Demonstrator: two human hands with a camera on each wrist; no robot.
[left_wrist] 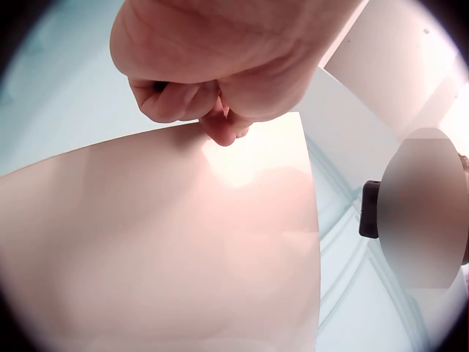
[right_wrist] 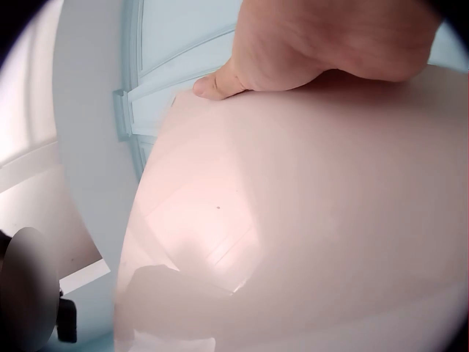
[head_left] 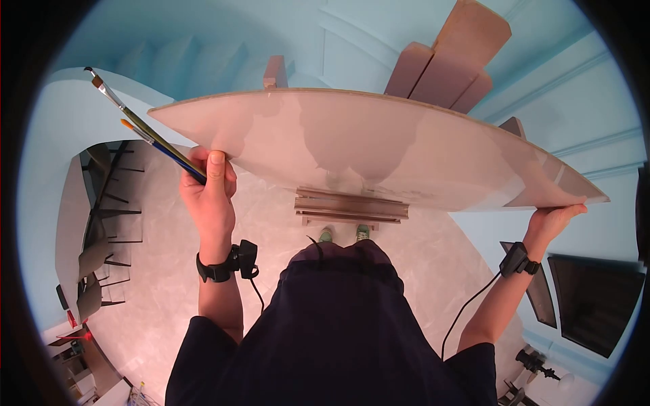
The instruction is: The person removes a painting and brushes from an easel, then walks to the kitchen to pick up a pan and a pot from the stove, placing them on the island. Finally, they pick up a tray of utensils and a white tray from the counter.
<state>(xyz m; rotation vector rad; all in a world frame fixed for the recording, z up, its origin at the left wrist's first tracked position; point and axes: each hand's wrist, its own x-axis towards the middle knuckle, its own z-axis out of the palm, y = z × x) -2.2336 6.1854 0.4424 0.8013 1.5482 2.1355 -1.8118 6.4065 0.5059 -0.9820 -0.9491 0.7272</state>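
A large pale board (head_left: 284,128) with a glossy face stands on a wooden easel (head_left: 467,47), spanning the space in front of me. My left hand (head_left: 208,193) holds paintbrushes (head_left: 157,141), their bristles pointing up and left, while its thumb and fingers meet the board's near left edge. In the left wrist view those fingers curl right at the edge. At the opposite side my right hand (head_left: 546,224) grips the board's near right edge. Its thumb (right_wrist: 212,86) lies along that edge in the right wrist view; the other fingers are hidden behind the board.
The easel's lower ledge (head_left: 352,206) sits beyond my shoes (head_left: 363,232). Chairs (head_left: 95,260) line a counter on the left. A dark screen (head_left: 596,301) hangs at the right. Light blue walls surround the pale floor (head_left: 156,291). Cords run from both wrist cameras.
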